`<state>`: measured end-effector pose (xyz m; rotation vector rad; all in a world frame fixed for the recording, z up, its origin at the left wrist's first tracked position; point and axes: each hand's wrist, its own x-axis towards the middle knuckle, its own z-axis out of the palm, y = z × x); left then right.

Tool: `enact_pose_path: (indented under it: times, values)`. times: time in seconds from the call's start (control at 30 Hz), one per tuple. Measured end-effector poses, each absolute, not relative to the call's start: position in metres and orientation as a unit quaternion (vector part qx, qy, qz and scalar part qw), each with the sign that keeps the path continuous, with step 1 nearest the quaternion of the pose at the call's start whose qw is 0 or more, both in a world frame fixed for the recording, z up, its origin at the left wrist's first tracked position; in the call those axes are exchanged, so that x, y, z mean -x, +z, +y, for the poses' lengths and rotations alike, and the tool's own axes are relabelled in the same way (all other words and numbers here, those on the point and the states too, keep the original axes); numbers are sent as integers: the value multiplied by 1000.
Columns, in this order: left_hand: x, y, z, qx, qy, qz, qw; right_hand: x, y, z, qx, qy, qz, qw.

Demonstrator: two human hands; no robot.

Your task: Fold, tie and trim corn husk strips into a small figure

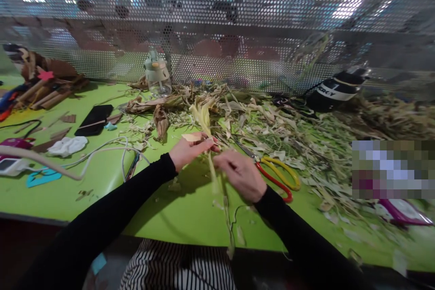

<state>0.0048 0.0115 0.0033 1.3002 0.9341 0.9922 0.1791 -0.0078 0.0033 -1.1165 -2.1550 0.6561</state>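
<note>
I count one pale-yellow husk bundle (204, 118), one clear plastic bottle (158, 76), one black bottle (331, 95), one red-and-yellow-handled pair of scissors (272, 182).

Left sleeve (118, 217): long, plain black, close-fitting, at 8 o'clock, widening toward the lower edge of the view
Left cuff (168, 164): black like the sleeve, snug, slightly wrinkled, ending at the wrist
Left hand (189, 150): bare, fingers uncovered
Right sleeve (299, 235): matching plain black, between 4 and 5 o'clock, its folds lost in the dark cloth
Right cuff (267, 197): black, fitted at the wrist
Right hand (242, 176): bare, slightly blurred
Striped garment (152, 265): narrow black and white stripes, between 6 and 7 o'clock, partly shadowed, kind unclear
</note>
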Motion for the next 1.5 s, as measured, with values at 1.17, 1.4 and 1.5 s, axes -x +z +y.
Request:
enact_pose_path:
  times: [1.17, 1.4, 1.5]
  values:
    - [-22, -13, -7, -751, 319, 375, 440, -184, 5, -5, 406, 119, -816, 395]
    - [-23, -20, -6, -702, 330, 350, 525, -183, 4, -6, 422, 154, -790, 417]
    - [-22, -16, -1, -599, 375, 319, 631, -189, 9, -2, 450, 161, -759, 442]
